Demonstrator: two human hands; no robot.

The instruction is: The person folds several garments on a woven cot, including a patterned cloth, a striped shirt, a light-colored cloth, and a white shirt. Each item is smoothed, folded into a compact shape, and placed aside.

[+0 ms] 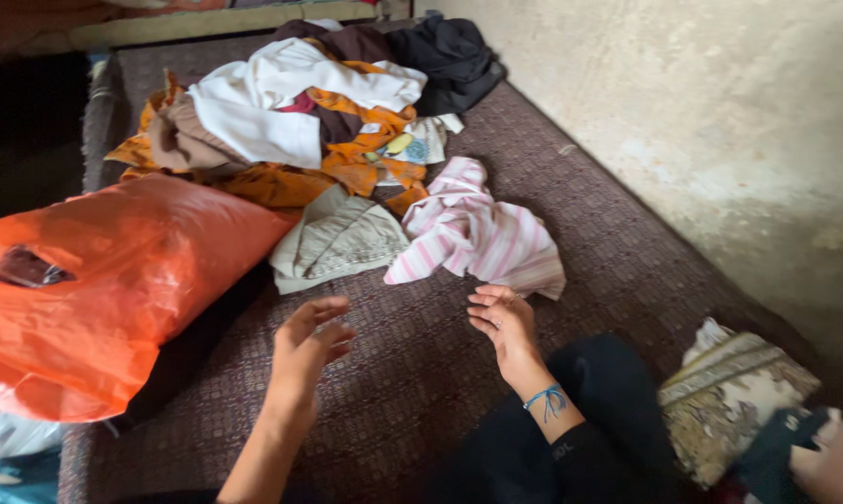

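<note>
My left hand [309, 347] hovers over the patterned mat [617, 252], fingers apart, holding nothing. My right hand [505, 327], a blue thread tied at its wrist, is also empty with loosely curled fingers, just below a pink-and-white striped garment [482, 233]. A pale grey-green folded cloth [337, 238] lies in front of the left hand. Behind them sits a heap of clothes [291, 112]: white, orange, brown and dark pieces.
A large orange plastic bag [113, 280], stuffed full, lies at the left. A rough plaster wall [720, 121] runs along the right. A patterned cushion [734, 397] sits by my knee at the lower right. My dark trouser leg [608, 392] rests on the mat.
</note>
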